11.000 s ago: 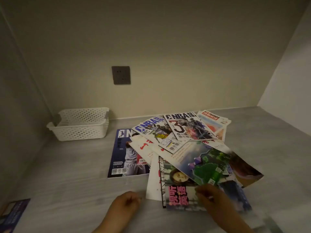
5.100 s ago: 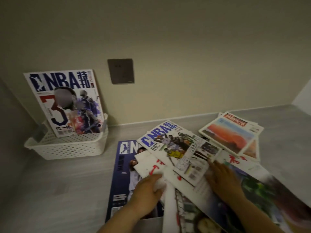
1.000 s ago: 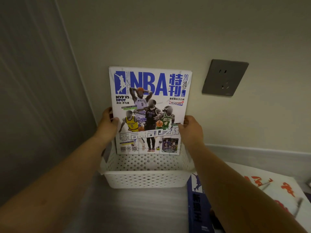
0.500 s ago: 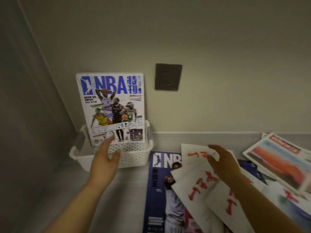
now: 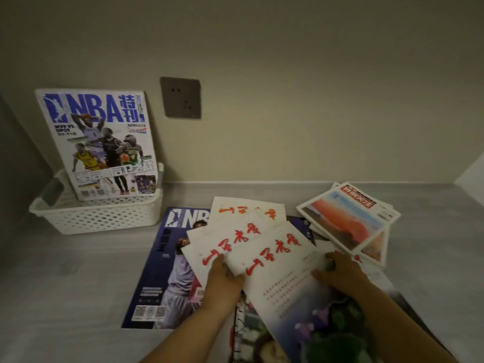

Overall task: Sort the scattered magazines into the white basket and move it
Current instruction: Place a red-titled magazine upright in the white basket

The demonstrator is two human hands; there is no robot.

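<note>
Two hands work the pile now. One NBA magazine (image 5: 99, 142) stands upright in the white basket (image 5: 99, 218), leaning back against the wall beside the wall socket (image 5: 180, 97). The basket sits at the far left of the grey counter (image 5: 65, 284). Everything else is loose: a dark blue magazine (image 5: 162, 271) lying flat, three white magazines with red brush lettering fanned over it, and an orange-covered stack (image 5: 348, 221) off to the right.

The right hand (image 5: 340, 271) curls its fingers round the right edge of the top white magazine (image 5: 282, 263). The left hand (image 5: 222, 279) lies on the fan at that cover's left corner; I can't tell whether it pinches or only rests.

To my eye the sorting is in its early part, and this is the pick-up of the next piece. The next move likely calls for squaring the white covers together, lifting them clear, and standing them in the basket in front of the NBA issue without tipping it.
</note>
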